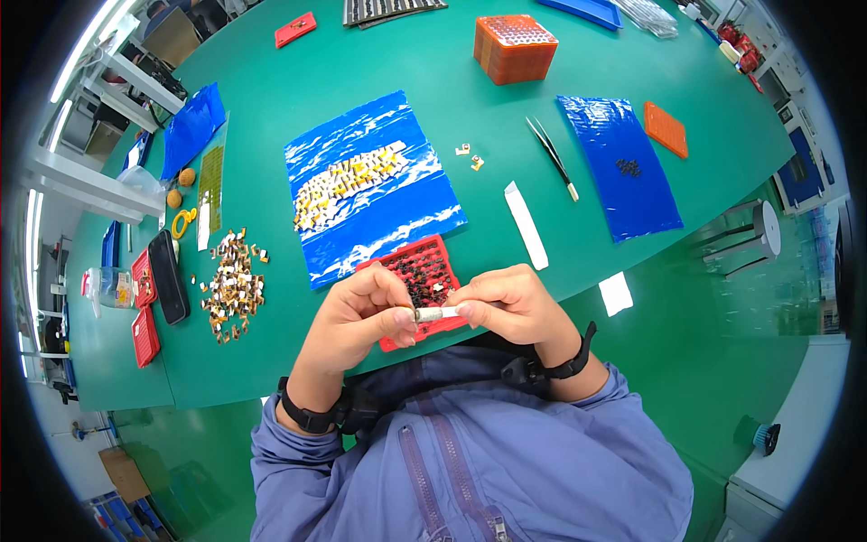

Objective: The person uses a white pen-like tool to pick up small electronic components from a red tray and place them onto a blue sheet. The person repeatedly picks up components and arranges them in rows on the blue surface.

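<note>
In front of my body, my left hand point(361, 312) and my right hand point(512, 303) are close together, each with thumb and fingertips pinched. Between them they hold a small whitish strip point(437, 313), one end in each pinch. Its exact kind is too small to make out. Under the hands lies a red perforated tray point(449, 327) with rows of small black parts, partly covered by my fingers. Just beyond it, a blue sheet point(379, 239) carries many small white-and-yellow parts point(352, 183). A long white paper strip point(526, 226) lies to the right.
Black tweezers point(553, 159) and a blue sheet point(623, 203) with small black pieces are at the right. An orange lid point(666, 129) and stacked orange trays point(516, 50) sit farther back. Leftward are a loose parts pile point(233, 287), a black case point(169, 276) and yellow scissors point(183, 222).
</note>
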Action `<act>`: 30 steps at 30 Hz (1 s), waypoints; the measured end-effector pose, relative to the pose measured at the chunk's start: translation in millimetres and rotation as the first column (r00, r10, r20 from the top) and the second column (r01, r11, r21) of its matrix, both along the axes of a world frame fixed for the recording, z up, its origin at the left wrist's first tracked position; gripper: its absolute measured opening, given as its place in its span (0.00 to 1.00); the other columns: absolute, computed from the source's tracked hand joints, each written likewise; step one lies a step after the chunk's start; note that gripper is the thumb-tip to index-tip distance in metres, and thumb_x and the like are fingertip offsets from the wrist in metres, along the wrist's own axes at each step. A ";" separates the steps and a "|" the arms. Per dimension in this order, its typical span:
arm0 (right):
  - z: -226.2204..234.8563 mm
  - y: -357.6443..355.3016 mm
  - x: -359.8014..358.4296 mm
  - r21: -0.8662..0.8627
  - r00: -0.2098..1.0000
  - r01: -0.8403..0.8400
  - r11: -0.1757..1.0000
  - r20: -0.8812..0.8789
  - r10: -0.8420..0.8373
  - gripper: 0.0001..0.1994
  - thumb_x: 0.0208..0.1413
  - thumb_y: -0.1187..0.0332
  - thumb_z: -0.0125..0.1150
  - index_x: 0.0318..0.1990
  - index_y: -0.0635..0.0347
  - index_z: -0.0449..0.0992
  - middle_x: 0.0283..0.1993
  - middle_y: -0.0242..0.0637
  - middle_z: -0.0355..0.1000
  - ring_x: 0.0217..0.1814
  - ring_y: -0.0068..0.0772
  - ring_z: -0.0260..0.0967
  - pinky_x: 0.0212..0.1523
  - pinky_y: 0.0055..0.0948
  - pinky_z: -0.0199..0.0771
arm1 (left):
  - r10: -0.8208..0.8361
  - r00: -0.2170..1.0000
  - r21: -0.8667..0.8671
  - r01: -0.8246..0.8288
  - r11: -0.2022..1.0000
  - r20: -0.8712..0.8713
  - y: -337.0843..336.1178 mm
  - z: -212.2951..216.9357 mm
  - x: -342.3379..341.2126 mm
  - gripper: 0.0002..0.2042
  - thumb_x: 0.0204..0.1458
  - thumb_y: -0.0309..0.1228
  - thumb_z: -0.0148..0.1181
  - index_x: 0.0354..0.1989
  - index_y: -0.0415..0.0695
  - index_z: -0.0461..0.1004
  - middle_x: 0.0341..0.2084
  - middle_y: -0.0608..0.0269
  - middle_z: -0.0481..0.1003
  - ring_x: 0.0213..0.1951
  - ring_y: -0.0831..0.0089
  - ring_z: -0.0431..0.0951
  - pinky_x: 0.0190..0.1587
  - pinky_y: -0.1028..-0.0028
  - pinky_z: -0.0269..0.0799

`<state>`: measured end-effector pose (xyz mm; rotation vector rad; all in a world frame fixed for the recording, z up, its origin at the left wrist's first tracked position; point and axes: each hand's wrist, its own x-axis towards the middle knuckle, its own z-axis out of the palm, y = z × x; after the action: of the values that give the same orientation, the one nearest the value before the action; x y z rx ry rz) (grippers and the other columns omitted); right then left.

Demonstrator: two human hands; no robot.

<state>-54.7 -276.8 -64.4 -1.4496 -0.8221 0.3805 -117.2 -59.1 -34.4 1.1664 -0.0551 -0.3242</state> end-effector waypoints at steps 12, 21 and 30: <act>0.6 -0.1 1.4 0.018 0.996 0.030 0.999 0.084 -0.032 0.04 0.50 0.73 0.61 0.33 0.63 0.77 0.24 0.32 0.71 0.23 0.21 0.64 0.23 0.22 0.61 | -0.094 0.985 -0.149 0.072 0.986 -0.142 -1.4 -10.0 3.2 0.04 0.53 0.25 0.55 0.31 0.40 0.67 0.22 0.63 0.74 0.22 0.81 0.75 0.24 0.84 0.69; -1.5 2.1 2.8 0.035 0.982 0.056 0.998 0.179 -0.062 0.05 0.50 0.74 0.60 0.35 0.63 0.76 0.25 0.32 0.72 0.24 0.22 0.65 0.24 0.22 0.62 | -0.064 0.985 -0.154 0.039 0.987 -0.163 -0.2 -13.5 4.5 0.04 0.53 0.25 0.55 0.31 0.40 0.67 0.22 0.63 0.73 0.21 0.80 0.74 0.22 0.84 0.68; 2.2 0.0 0.8 -0.007 1.000 0.010 1.000 -0.017 -0.010 0.04 0.52 0.72 0.59 0.34 0.63 0.75 0.27 0.33 0.71 0.24 0.22 0.66 0.25 0.22 0.64 | -0.039 0.990 -0.130 0.021 0.991 -0.139 -1.3 -12.0 5.5 0.06 0.53 0.26 0.55 0.31 0.41 0.64 0.20 0.62 0.71 0.20 0.77 0.73 0.21 0.81 0.69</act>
<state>-53.9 -276.9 -62.2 -1.4545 -0.8004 0.3877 -111.7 -60.3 -46.4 1.0136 0.0298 -0.4233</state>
